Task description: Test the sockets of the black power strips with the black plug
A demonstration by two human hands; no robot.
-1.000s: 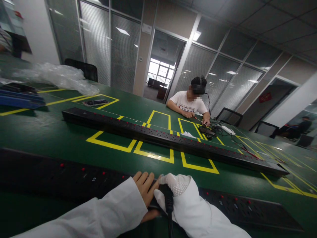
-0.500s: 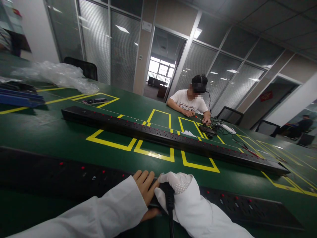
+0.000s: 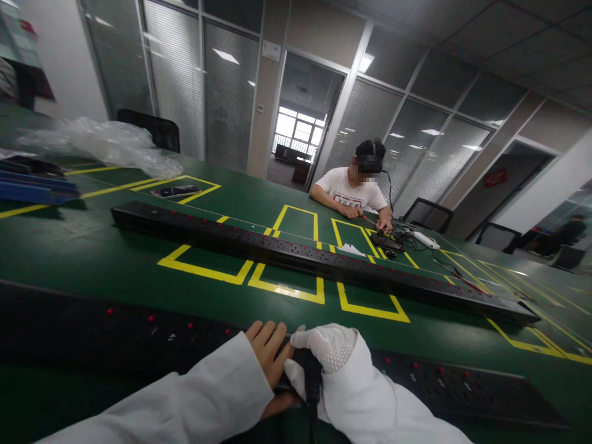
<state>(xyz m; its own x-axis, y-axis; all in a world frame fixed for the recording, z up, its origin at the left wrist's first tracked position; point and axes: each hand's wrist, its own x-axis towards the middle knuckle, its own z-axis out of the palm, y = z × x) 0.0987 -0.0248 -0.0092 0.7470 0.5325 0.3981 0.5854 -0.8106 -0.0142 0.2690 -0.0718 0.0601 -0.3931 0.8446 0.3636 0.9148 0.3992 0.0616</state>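
- Your bare left hand (image 3: 268, 348) lies over the long black power strip with red buttons (image 3: 139, 339), your landmark here: fingers across its top, what looks like the thumb at its near edge, so you seem to be clasping it.
- Your right hand (image 3: 326, 348), in a white glove with raised dots, is curled around a black moulded plug (image 3: 311, 370), thumb and fingers pinching it just above the strip's middle; a black round cable (image 3: 313, 419) trails down on your side of it.
- The step in hand looks like working the plug at the strip while your left hand steadies it. Your fingers hide whether the prongs are seated.
- As I judge it, your next move calls for a firm left hold and a straight push or pull, without twisting.
- Beyond the strip's left part sits a blue tray-like holder (image 3: 37, 188) with dark pieces at its top; I can't tell whether they lie inside.
- Behind that holder, farther from the strip, is crumpled clear plastic wrapping (image 3: 111, 145); no contents can be made out.
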